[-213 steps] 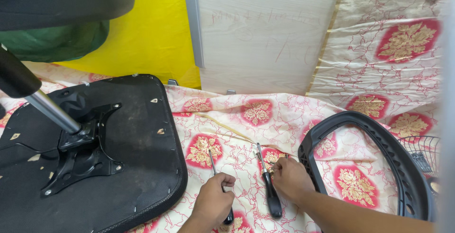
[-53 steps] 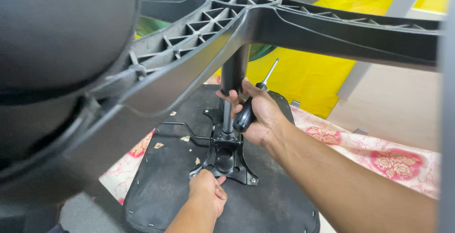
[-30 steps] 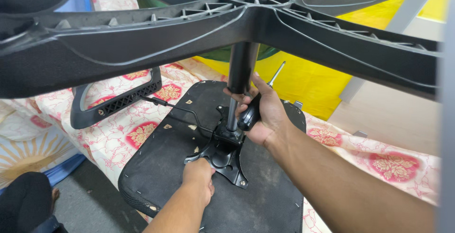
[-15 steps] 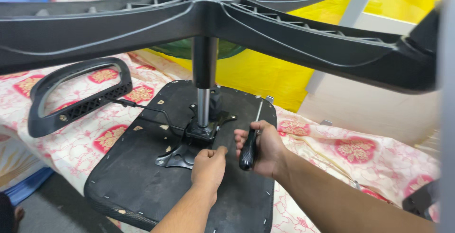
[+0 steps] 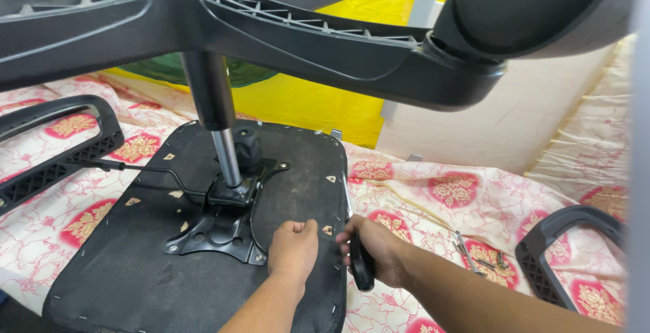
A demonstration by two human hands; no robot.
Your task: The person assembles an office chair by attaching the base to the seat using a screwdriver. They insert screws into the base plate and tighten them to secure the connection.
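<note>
Floral cloth (image 5: 433,204), armrest (image 5: 562,252), loose screws (image 5: 484,262)

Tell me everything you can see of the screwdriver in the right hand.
The screwdriver has a thick black handle, plastic or rubber by its look, and a thin silvery metal shaft that rises from the fist toward the seat's right edge. The right hand is wrapped around the handle, whose butt end sticks out below the fingers. It is held just off the right edge of the upturned seat underside, over the floral cloth. Its tip is too small to make out.
</note>
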